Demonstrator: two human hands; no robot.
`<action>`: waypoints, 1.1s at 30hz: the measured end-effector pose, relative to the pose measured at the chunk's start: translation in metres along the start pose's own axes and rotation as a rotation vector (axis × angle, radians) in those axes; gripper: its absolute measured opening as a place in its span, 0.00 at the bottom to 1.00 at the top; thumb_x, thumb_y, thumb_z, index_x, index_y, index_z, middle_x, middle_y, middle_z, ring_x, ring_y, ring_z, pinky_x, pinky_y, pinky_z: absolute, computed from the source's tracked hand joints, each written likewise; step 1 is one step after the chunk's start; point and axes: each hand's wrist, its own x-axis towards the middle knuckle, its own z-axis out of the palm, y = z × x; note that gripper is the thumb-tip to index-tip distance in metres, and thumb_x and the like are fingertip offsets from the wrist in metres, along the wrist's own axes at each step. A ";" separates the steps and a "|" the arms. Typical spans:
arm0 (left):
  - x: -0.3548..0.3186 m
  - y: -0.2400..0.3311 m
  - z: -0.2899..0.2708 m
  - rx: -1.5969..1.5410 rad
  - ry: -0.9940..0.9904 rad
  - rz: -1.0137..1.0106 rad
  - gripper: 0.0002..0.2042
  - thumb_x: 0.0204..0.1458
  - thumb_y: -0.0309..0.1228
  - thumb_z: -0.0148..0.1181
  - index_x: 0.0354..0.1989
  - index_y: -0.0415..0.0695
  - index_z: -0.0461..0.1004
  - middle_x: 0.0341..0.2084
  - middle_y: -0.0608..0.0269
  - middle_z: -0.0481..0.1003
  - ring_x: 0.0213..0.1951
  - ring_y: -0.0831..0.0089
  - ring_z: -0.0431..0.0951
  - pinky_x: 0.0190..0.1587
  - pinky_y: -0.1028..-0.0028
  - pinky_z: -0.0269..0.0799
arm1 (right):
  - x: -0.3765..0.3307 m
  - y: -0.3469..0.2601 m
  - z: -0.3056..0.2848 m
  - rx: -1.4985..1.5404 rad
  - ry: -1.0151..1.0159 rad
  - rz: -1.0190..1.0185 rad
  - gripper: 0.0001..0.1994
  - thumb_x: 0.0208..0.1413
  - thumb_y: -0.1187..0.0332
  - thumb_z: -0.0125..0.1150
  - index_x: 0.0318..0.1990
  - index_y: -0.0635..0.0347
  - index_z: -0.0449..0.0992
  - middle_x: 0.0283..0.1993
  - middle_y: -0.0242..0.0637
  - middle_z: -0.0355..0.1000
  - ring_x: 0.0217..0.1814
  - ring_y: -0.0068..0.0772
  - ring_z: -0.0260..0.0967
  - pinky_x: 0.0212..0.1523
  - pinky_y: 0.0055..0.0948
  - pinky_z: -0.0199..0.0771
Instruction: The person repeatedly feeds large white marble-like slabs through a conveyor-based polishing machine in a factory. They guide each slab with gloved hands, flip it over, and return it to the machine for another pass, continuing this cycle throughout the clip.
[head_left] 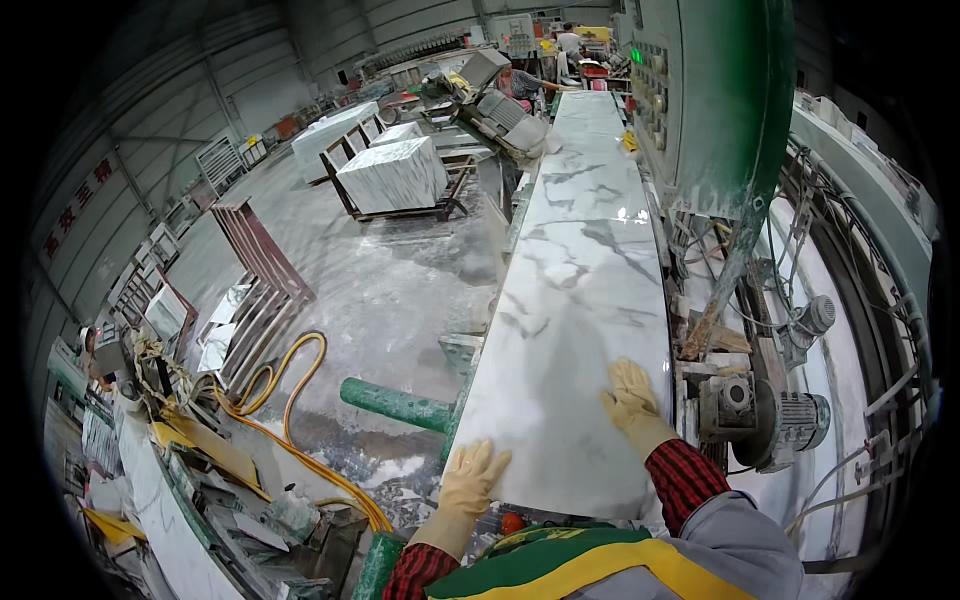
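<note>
The concrete floor (390, 280) is the broadest thing around me, running off to my left. Next in size is the grey-veined white marble-like slab (560, 370), laid flat along the line in front of me, its near end just short of my waist and its length running away from me; I cannot tell whether the far stretch is one piece with it. The green-and-grey control cabinet (700, 110) hangs beyond my right hand, so I'd keep my head and shoulder well out from under it. Stacked veined blocks (395, 178) stand on a frame over the floor to the left. The geared motor (770, 415) sits near my right forearm; I'd keep that checked sleeve (688, 485) tucked clear of it. A green pipe (395, 405) juts out from the slab's left side.

My gloved right hand (632, 395) lies by the slab's right edge, fingers fairly close together, thumb out. My gloved left hand (470, 480) is at the near left corner, fingers moderately spread. Neither grips anything; how hard they press I cannot tell. To steady or guide the stone well, I'd judge it best to load both palms evenly, keep the wrists low, and let no fingertip curl under an edge.
</note>
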 end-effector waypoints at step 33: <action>0.019 -0.009 0.035 0.041 0.157 -0.015 0.32 0.66 0.29 0.55 0.81 0.61 0.65 0.80 0.50 0.64 0.80 0.51 0.63 0.83 0.50 0.54 | -0.113 -0.140 -0.019 0.061 -0.447 -0.563 0.38 0.77 0.40 0.47 0.84 0.54 0.63 0.89 0.48 0.56 0.92 0.54 0.48 0.90 0.52 0.43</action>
